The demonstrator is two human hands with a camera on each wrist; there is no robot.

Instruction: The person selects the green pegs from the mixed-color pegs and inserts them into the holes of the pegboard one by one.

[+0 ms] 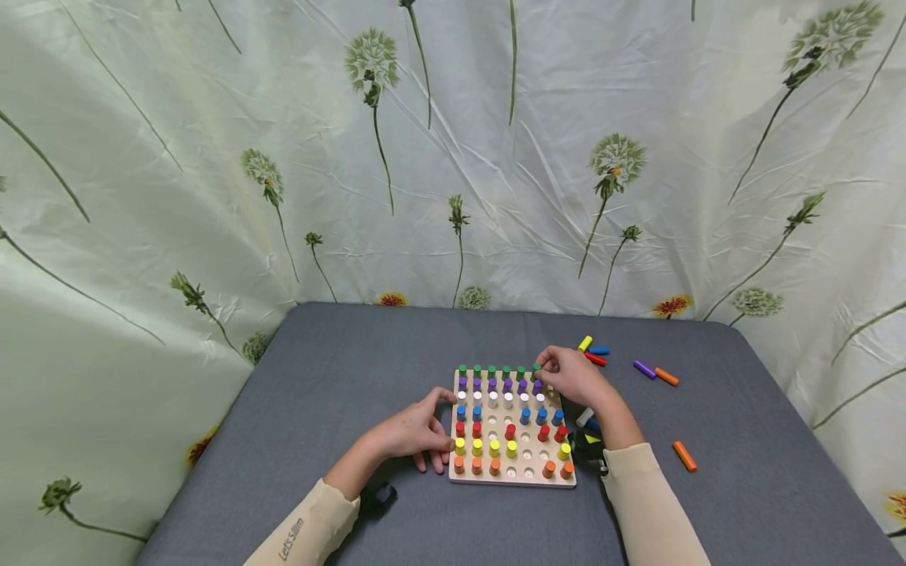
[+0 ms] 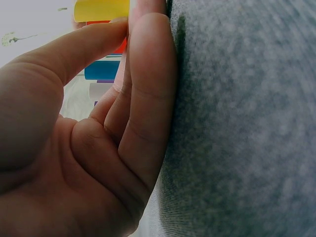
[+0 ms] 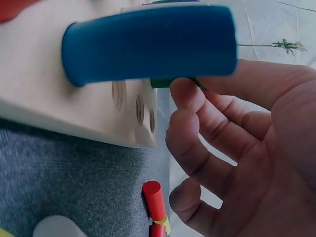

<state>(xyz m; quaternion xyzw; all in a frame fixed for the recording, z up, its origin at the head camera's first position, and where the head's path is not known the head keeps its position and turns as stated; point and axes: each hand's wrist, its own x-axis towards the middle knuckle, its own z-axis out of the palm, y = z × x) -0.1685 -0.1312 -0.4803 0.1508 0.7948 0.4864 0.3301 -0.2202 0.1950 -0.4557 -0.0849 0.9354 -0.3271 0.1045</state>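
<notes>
A wooden peg board (image 1: 527, 475) lies on the grey table, with rows of green, purple, white, blue, red, yellow and orange pegs and several bare holes. My right hand (image 1: 545, 373) is at the board's far right corner and pinches a green peg (image 1: 536, 368) at the end of the green row. In the right wrist view the green peg (image 3: 165, 83) shows at the fingertips (image 3: 183, 90), behind a blue peg (image 3: 148, 44). My left hand (image 1: 442, 420) rests on the table with fingers against the board's left edge, holding nothing; yellow (image 2: 101, 9) and blue (image 2: 101, 69) pegs stand beyond it.
Loose pegs lie right of the board: yellow (image 1: 584, 343), blue (image 1: 598, 350), red (image 1: 595, 359), purple (image 1: 644, 369), two orange (image 1: 666, 376) (image 1: 684, 456), and a white one (image 1: 584, 417) by the board's edge. A flowered curtain (image 1: 453, 157) surrounds the table.
</notes>
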